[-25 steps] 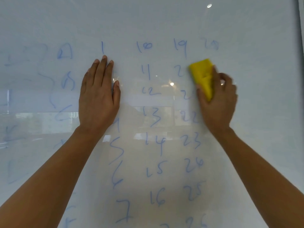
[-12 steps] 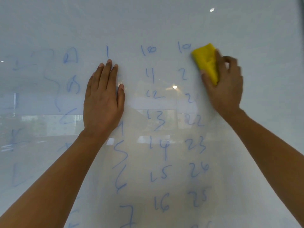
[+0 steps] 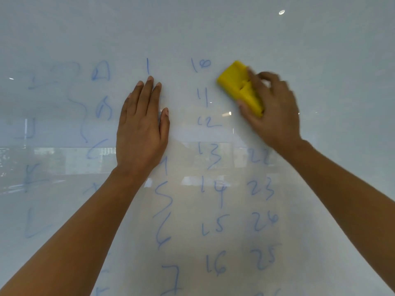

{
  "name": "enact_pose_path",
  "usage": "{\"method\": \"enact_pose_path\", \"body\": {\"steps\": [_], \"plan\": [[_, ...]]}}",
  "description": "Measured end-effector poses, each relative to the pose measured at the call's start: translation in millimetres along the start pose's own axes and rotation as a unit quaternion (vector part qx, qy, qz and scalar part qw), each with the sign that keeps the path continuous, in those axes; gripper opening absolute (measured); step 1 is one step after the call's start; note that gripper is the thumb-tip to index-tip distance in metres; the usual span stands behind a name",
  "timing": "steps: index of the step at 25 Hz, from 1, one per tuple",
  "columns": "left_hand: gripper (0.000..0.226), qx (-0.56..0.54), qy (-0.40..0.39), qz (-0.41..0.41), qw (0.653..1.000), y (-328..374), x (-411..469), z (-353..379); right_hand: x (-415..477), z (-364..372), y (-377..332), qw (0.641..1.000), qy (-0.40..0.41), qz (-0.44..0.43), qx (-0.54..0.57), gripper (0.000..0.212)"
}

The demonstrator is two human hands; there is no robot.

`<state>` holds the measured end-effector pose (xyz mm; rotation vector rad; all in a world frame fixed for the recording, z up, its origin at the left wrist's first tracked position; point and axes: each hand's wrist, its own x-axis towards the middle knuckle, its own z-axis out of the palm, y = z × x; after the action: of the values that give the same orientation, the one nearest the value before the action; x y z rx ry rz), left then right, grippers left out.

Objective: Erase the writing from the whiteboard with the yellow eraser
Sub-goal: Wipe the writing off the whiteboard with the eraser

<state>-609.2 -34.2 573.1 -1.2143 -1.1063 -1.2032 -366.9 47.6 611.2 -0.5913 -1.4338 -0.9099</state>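
Observation:
A glossy whiteboard (image 3: 320, 50) fills the view, covered with columns of blue handwritten numbers (image 3: 210, 154). My right hand (image 3: 275, 107) presses the yellow eraser (image 3: 240, 86) flat on the board at the top of the right-hand number column, just right of the "10" and "11". The hand is blurred from motion. The board under and around the eraser shows no writing; "22" and the numbers below it still show. My left hand (image 3: 143, 127) lies flat on the board with its fingers together, just below the "1".
Fainter blue letters and a curly brace (image 3: 80, 107) sit at the left of the board. Window reflections (image 3: 64, 159) cross its middle band. A ceiling light glints (image 3: 281, 12) at the top right.
My right hand swept the eraser up over the "19" and "20", then back down and left. The "19", "20" and the two numbers below them are gone. My left hand stayed put.

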Motion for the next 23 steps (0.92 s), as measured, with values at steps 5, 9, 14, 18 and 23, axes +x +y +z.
{"method": "enact_pose_path", "body": {"steps": [5,9,14,18,23], "plan": [[0.047,-0.003,0.009,0.001,1.000,0.3,-1.5,1.0,70.5,5.1,5.1,0.967,0.035,0.252,-0.033,0.062],[0.047,0.001,0.006,0.003,1.000,-0.3,-1.5,0.2,23.3,11.9,-55.7,0.998,-0.039,-0.038,0.030,0.061],[0.047,0.004,-0.002,0.003,1.000,-0.2,-0.4,-0.4,62.4,5.5,-23.9,0.996,-0.031,0.074,-0.032,0.060],[0.048,-0.016,0.003,0.003,1.000,1.6,-0.3,-1.4,87.9,18.4,-73.6,0.995,-0.027,0.089,-0.023,0.063],[0.047,-0.070,0.038,-0.024,0.997,-5.0,-0.8,-15.6,26.6,12.9,-81.6,0.993,-0.069,-0.099,-0.009,0.062]]}}
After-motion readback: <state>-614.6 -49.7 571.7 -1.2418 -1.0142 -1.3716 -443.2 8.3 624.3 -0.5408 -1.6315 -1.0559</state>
